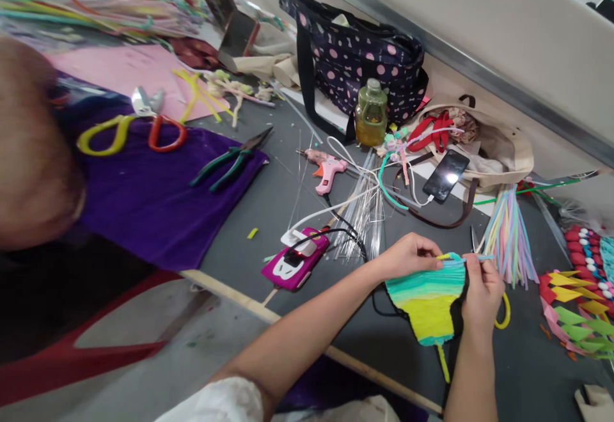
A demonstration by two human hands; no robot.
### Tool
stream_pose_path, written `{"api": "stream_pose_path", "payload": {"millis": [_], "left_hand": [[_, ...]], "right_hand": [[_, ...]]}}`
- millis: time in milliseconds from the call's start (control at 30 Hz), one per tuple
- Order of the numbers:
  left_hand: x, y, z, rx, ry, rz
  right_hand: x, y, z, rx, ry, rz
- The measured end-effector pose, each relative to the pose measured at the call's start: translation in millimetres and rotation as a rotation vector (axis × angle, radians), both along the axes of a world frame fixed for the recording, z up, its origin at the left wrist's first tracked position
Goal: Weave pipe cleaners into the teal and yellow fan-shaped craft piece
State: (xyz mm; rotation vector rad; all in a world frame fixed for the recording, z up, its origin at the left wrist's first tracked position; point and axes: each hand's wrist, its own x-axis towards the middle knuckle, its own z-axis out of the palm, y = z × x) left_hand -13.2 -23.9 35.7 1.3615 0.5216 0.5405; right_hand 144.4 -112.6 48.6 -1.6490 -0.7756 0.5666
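A craft piece of rows of pipe cleaners (426, 304), teal at the top and yellow below, hangs between my hands over the table's front edge. My left hand (413, 257) is closed on its upper left edge, beside a short yellow twisted end. At the upper right corner my right hand (484, 288) pinches a light blue pipe cleaner (487, 257), whose tip sticks out past the fingers. A yellow stem (443, 363) dangles from the piece's bottom. Yellow-handled scissors (503, 312) lie partly hidden behind my right hand.
A pink glue gun (329, 169), transparent glue sticks (367, 217) and a magenta power strip (297, 259) with cables lie left of my hands. Beyond are a phone (446, 176), a bottle (371, 115) and a dark bag (355, 57). Pliers (233, 158) rest near another person's arm (38, 147).
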Motion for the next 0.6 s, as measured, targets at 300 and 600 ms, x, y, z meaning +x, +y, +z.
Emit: {"api": "stream_pose_path", "payload": {"millis": [300,600], "left_hand": [[-6.6,2.9,5.1,0.121,-0.051,-0.061],[-11.2,2.1,15.6,0.256,-0.118,-0.129]], "right_hand": [[8.9,-3.4,9.5,-0.095,0.358,0.219],[12.3,-7.6,18.8,-0.229,0.442,0.352]]}}
